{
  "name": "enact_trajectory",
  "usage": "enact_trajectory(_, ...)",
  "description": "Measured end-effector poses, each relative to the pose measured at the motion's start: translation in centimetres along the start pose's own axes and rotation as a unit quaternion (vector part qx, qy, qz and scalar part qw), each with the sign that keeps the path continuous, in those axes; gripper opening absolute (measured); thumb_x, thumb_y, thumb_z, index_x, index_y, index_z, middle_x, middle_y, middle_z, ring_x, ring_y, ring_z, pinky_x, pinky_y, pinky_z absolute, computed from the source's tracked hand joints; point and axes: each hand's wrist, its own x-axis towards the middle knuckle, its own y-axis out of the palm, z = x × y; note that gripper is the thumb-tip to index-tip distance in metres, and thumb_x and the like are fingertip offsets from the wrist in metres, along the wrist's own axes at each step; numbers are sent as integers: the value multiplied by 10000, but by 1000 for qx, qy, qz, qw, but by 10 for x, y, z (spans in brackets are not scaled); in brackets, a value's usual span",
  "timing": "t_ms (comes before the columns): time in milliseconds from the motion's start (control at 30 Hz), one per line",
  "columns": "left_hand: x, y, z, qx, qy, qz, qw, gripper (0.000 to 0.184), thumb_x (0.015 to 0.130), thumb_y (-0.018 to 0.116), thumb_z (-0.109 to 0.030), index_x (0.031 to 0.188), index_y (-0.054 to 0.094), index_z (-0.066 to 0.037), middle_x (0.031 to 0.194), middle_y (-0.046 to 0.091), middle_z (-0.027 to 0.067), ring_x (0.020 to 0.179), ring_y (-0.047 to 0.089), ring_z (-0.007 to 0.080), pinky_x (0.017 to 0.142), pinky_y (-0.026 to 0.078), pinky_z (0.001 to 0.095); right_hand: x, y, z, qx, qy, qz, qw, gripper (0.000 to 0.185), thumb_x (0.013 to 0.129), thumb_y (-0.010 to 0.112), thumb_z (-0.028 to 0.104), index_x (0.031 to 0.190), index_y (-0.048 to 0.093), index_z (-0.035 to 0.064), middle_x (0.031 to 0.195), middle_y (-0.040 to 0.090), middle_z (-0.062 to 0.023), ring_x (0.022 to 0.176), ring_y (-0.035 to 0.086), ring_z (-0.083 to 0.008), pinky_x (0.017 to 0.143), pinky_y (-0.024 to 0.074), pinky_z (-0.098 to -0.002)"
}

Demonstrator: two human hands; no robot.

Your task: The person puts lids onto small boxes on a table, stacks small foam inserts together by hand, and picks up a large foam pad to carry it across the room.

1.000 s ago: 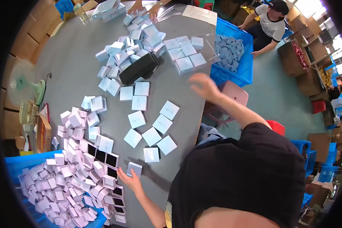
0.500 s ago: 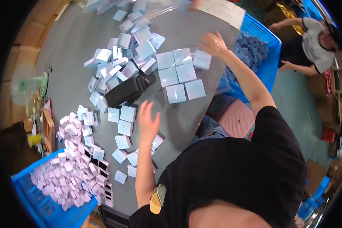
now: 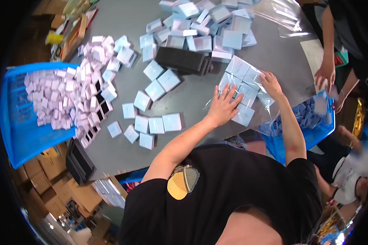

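Note:
A block of several pale blue-white small boxes (image 3: 238, 67) lies on the grey table under clear plastic film (image 3: 267, 99). My left hand (image 3: 224, 107) lies across the near left boxes of this block, fingers spread and palm down. At the block's right edge, my right hand (image 3: 271, 85) touches the film and boxes with its fingers stretched out and slightly apart. Left of the block sits a stack of black foam pieces (image 3: 179, 59). Several loose boxes (image 3: 155, 90) are scattered between there and the table's near side.
A heap of pale boxes (image 3: 202, 28) covers the far part of the table. To the left, a blue crate (image 3: 16, 110) holds many pinkish boxes (image 3: 57, 100). Another blue crate (image 3: 321, 139) stands at the right, where a co-worker's hands (image 3: 327, 75) reach over it.
The view has turned. Both hands have come to the block of boxes; before, my left hand hovered over the table and my right was raised beside the block. A co-worker's arms now show at right.

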Motion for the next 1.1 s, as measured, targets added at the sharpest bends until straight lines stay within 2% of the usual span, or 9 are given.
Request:
enact_trajectory(233,-46,-23,6,-56,-42,19,997,606,841,645,-309,1405,444,-215,1517,318,134,1419,262,351,1107,164,647,-20,32,34,-9,-21,15,1000,459,967,496,407,1329,545,128,1315,510,-122,1225,474,-280,1059,367,-376)
enact_trajectory(333,-74,-39,37,-49,12,-76,996,575,824,651,-248,1363,479,-146,1475,375,131,1369,350,329,1098,218,610,-30,38,53,20,-21,6,1000,456,965,503,392,1321,544,110,1306,514,-130,1215,481,-280,1043,383,-378)
enact_trajectory(400,-91,-66,75,-41,-91,-185,978,500,834,604,-161,1316,502,-78,1420,432,144,1315,412,323,1072,272,565,-36,40,54,39,-26,-7,999,452,967,498,381,1321,540,103,1308,515,-133,1218,481,-283,1033,394,-382)
enact_trajectory(467,-112,-66,140,43,-184,-264,946,440,839,586,-140,1251,509,-4,1349,450,238,1259,421,406,1030,316,564,-31,44,39,54,-46,-31,997,445,973,487,370,1325,534,101,1313,516,-134,1228,478,-289,1026,402,-385)
enact_trajectory(567,-107,-72,202,100,-264,-174,944,633,850,656,-357,1320,455,17,1413,342,307,1327,341,443,1107,242,575,-25,36,28,33,-55,-71,995,439,983,465,353,1335,521,96,1305,531,-145,1231,490,-297,1032,397,-379)
enact_trajectory(667,-77,-63,226,131,-281,-97,946,850,834,644,-520,1426,335,6,1479,256,325,1409,235,438,1142,176,565,-35,11,34,1,-48,-96,994,392,1011,453,326,1252,599,53,1252,604,-130,1194,540,-241,1026,390,-329)
enact_trajectory(767,-59,-52,231,133,-299,-85,941,868,846,623,-525,1434,330,42,1488,247,333,1415,217,444,1145,157,567,-41,-2,26,96,57,-121,986,386,1010,463,321,1229,615,42,1197,635,-132,1155,569,-240,1009,404,-324)
enact_trajectory(867,-71,-44,233,117,-261,-128,950,859,856,612,-508,1433,327,60,1492,252,328,1418,210,443,1150,150,558,-55,-4,16,86,72,-157,981,377,1000,486,311,1221,621,37,1163,652,-127,1121,591,-236,987,416,-320)
enact_trajectory(1100,-145,-57,231,94,-229,-80,966,805,871,598,-456,1452,313,22,1525,238,271,1428,207,419,1159,137,543,-60,9,84,8,-64,-206,976,275,911,607,215,1146,649,78,1162,622,-120,1108,578,-301,944,454,-349)
